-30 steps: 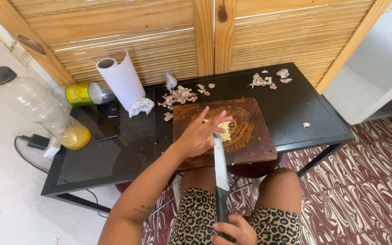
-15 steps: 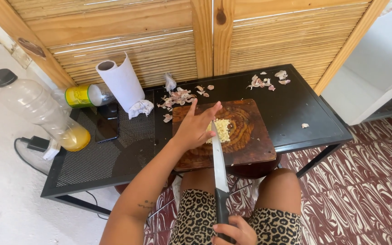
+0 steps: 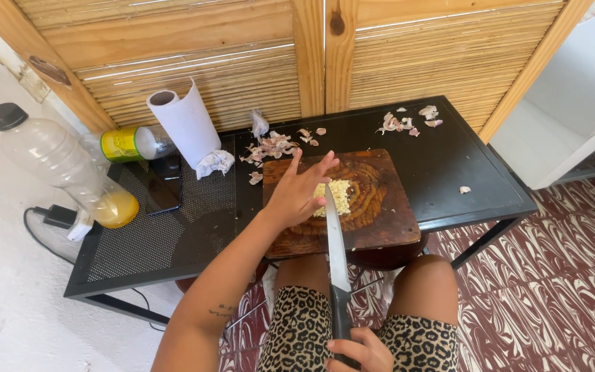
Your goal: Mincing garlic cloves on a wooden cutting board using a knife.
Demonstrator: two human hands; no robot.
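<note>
Chopping: your right hand point(image 3: 356, 350) grips the knife point(image 3: 334, 241) handle, fingers wrapped tight, tip at the minced garlic point(image 3: 339, 196).
Steadying: your left hand point(image 3: 297, 194) rests fingers spread flat by the blade, clear of the edge.
Garlic: heaped mid cutting board point(image 3: 380, 220), table point(image 3: 449, 179) beneath.
Change: the left palm has flattened and slid left; garlic now shows.
</note>
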